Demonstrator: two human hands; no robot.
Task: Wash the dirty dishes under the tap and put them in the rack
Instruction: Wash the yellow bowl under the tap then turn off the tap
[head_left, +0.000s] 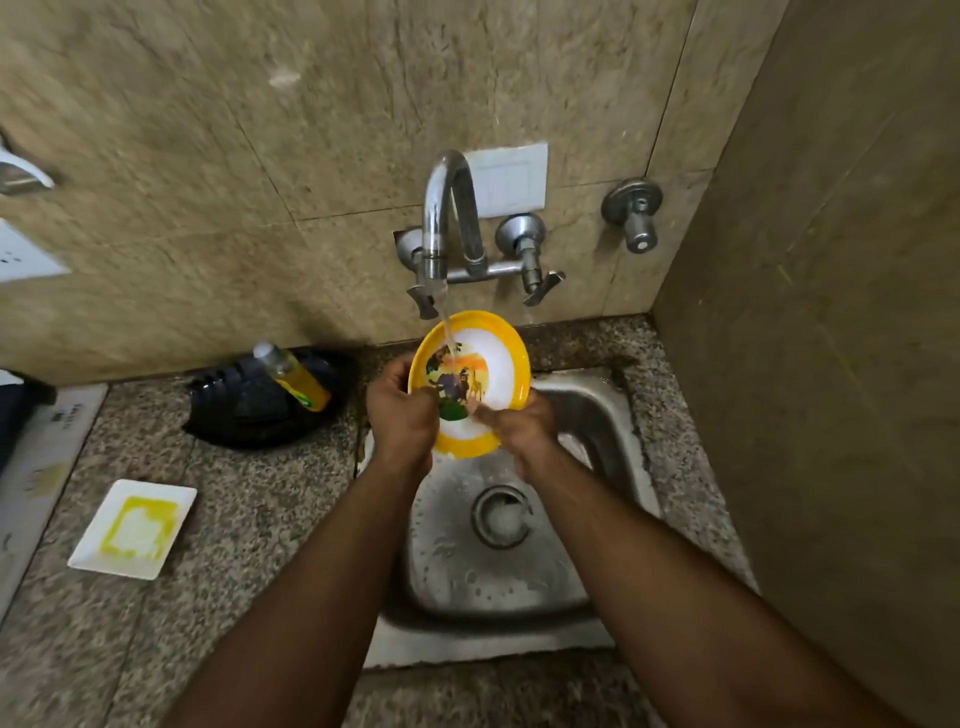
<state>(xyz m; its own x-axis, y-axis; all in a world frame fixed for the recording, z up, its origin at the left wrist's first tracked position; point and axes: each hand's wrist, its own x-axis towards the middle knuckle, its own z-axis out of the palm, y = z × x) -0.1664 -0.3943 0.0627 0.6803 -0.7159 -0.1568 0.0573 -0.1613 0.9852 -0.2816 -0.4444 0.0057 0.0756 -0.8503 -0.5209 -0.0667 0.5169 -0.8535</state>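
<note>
there is one view only, from a camera worn on the person's head. it looks forward and steeply down, almost from straight above the sink (498, 566), which lies in the lower middle of the picture. the lens is wide: the straight joints of the tiled wall (260, 156) bend toward the edges. both forearms run in from the bottom edge and meet near the centre, so the left hand (400, 410) and right hand (524, 421) sit close under the camera. the tap (447, 208) stands above centre, facing the viewer. the desk (234, 519) fills the left side, a side wall (831, 364) the right.
</note>
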